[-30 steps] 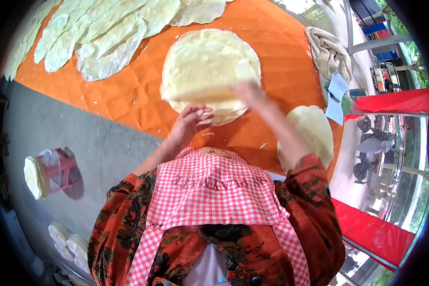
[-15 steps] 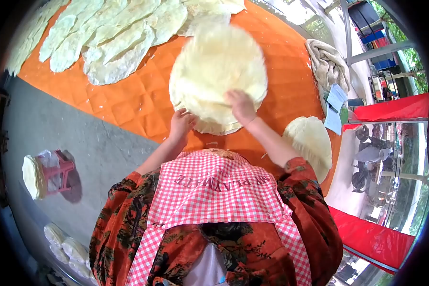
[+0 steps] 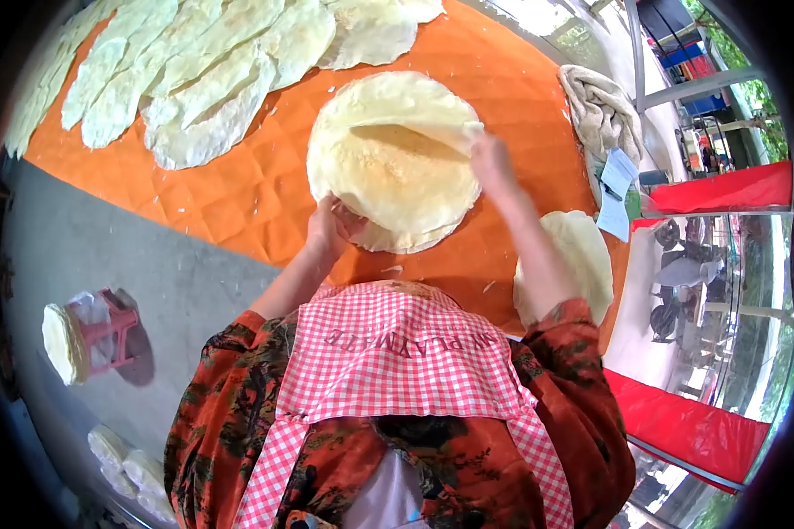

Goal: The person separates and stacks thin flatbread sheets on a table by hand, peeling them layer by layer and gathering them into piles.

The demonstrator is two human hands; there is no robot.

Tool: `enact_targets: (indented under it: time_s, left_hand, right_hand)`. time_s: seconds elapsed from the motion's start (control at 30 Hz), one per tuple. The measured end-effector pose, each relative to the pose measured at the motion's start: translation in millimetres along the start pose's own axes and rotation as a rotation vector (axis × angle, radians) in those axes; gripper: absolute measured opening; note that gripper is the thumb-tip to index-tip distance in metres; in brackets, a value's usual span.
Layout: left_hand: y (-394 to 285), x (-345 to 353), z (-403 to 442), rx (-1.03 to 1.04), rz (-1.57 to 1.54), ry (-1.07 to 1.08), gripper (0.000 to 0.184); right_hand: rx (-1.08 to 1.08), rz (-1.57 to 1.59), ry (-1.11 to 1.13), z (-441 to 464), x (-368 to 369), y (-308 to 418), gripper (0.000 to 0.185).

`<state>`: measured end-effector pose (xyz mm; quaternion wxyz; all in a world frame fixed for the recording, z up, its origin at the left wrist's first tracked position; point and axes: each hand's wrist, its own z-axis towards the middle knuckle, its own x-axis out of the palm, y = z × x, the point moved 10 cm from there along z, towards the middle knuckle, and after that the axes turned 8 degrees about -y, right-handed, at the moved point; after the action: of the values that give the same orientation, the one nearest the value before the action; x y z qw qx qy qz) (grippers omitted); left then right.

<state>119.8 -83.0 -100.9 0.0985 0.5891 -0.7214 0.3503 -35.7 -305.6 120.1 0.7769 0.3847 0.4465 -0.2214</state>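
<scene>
A round stack of thin pale flatbreads [image 3: 406, 189] lies on the orange cloth [image 3: 265, 203] in front of me. The top sheet is lifted and folded back, and the browned face of the one beneath shows. My right hand [image 3: 491, 165] pinches the top sheet's edge at the stack's right side. At the lower left edge of the stack is my left hand [image 3: 332, 225], its fingers curled over the rim; what they hold, if anything, is hidden. A smaller pale flatbread [image 3: 566, 264] lies to the right, partly behind my right forearm.
Many overlapping flatbreads [image 3: 207, 79] cover the cloth's upper left. A beige towel [image 3: 602, 110] and blue papers [image 3: 616, 194] lie at its right edge. On the grey floor at left stands a pink stool [image 3: 119, 328] with stacked flatbreads [image 3: 63, 344]. Wrapped bundles [image 3: 141, 472] sit lower left.
My right hand has moved up and right from the middle of the stack, lifting the top sheet. My left hand has stayed near the lower left edge, its fingers now curled at the rim.
</scene>
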Motion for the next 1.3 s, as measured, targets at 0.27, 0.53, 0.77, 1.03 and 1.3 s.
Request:
enact_targets:
  time_s: [0.27,0.53,0.77,1.03,1.3]
  left_hand:
    - [-22.3,16.3,22.5,-0.078,0.032,0.097,0.047]
    - [-19.6,25.7,14.0,-0.149,0.038,0.243,0.048]
    - [-29.6,20.9,14.1,-0.163,0.108,0.240,0.051]
    - [-42.1,31.3,16.6,-0.196,0.070,0.204,0.047]
    - [-47.9,24.5,33.9,-0.054,0.301,0.133,0.028]
  right_hand:
    - [-0.261,-0.383,-0.247,151.1,-162.6,65.6,0.025]
    - [-0.387,-0.182,-0.086,-15.6,31.3,121.3,0.012]
    - [-0.272,-0.180,0.173,-67.6,138.0,107.8,0.018]
    - [-0.209,-0.141,0.262,-66.0,138.5,127.5,0.070]
    - [-0.168,-0.044,0.224,-71.7,142.1,135.1,0.033]
